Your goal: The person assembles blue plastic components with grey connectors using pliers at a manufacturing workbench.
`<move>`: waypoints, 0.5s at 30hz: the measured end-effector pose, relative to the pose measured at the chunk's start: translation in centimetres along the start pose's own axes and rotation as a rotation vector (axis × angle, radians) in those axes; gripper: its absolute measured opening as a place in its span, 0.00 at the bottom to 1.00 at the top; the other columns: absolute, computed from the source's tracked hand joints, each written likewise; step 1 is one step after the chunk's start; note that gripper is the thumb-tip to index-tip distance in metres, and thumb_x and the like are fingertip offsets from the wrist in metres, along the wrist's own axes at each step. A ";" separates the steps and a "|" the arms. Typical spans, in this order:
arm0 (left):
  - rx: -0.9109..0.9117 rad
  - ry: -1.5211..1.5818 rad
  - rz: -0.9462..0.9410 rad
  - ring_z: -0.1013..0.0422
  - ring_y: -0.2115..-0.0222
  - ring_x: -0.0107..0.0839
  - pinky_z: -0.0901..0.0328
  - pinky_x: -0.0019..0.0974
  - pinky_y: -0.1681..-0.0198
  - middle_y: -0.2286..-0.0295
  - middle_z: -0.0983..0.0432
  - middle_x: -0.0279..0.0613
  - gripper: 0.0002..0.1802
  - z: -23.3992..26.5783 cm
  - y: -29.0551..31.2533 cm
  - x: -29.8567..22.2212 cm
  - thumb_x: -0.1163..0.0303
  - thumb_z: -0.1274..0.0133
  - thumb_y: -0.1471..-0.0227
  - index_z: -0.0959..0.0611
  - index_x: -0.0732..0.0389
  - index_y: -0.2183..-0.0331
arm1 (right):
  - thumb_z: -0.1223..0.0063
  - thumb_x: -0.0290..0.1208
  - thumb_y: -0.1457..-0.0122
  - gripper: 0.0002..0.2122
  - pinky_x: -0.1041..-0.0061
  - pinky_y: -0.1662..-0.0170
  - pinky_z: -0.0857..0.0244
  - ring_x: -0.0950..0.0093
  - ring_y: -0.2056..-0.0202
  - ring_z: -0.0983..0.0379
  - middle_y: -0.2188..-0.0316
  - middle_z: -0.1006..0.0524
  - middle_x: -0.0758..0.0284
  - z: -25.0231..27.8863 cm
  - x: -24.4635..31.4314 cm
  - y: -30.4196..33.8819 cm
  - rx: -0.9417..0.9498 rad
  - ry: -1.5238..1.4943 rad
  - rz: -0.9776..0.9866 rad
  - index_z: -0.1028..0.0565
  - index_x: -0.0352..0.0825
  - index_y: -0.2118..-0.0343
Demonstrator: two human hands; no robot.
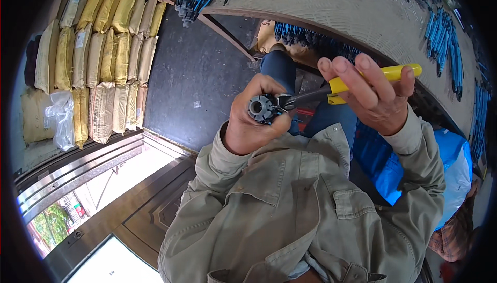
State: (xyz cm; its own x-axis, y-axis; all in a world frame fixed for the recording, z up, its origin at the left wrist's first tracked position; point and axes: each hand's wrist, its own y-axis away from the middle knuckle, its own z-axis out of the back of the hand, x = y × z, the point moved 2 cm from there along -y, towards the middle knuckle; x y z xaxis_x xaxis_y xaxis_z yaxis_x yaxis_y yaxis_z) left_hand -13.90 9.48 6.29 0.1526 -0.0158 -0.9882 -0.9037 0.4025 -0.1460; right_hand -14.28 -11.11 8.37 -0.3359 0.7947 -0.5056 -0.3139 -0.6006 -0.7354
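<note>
Pliers: yellow-handled, in R hand, nose pointing to pers.'s left, by side of slotted piece; if they really touch or bite, cannot tell.
R fingers: loosely curled over the yellow handle, w/ gaps betw. them; not a tight squeeze.
Slotted piece: dark grey, round, w/ centre hole, in L hand, in front of chest, open end turned up to the camera; its lower part is hidden.
L fingers: wrapped around piece, pressing it from both sides.
Handling, pliers: prob. stiff, rather heavy at metal nose; best hold is well back on both grips.
Handling, piece: prob. light and hard, poss. slippery bec. round; thin ring teeth may be fragile, so better hold the body below the rim.
Table: to the front, bearing blue-black sticks.
Wrapped packs: stacked on far left.
</note>
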 end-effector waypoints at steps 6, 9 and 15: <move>0.023 -0.025 -0.058 0.33 0.72 0.25 0.37 0.30 0.68 0.74 0.31 0.41 0.12 0.5 0.0 0.4 0.83 0.50 0.64 0.32 0.65 0.72 | 0.40 0.39 0.54 0.11 0.58 0.41 0.64 0.79 0.50 0.39 0.55 0.37 0.80 -0.5 2.3 1.1 -0.054 0.002 -0.118 0.31 0.49 0.69; 0.038 -0.065 -0.037 0.33 0.73 0.25 0.37 0.30 0.68 0.75 0.31 0.40 0.11 0.6 0.0 0.1 0.83 0.49 0.64 0.32 0.64 0.73 | 0.45 0.39 0.49 0.12 0.62 0.43 0.52 0.86 0.52 0.38 0.57 0.35 0.80 -0.3 3.1 1.9 -0.017 0.019 -0.193 0.28 0.48 0.61; 0.082 -0.010 -0.008 0.32 0.72 0.28 0.37 0.30 0.67 0.74 0.30 0.42 0.21 1.3 0.0 0.4 0.75 0.38 0.66 0.29 0.67 0.67 | 0.41 0.39 0.52 0.14 0.67 0.59 0.35 0.71 0.65 0.28 0.66 0.30 0.70 2.4 -2.3 -1.1 0.573 -0.674 -0.079 0.32 0.38 0.68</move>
State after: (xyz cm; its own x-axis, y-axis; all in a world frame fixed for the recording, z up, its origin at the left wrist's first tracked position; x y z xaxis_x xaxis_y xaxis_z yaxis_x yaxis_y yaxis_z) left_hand -13.32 10.65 5.98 0.1639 -0.0104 -0.9864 -0.8666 0.4763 -0.1490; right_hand -15.31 -12.48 11.47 -0.6888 0.7237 0.0433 -0.6944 -0.6414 -0.3264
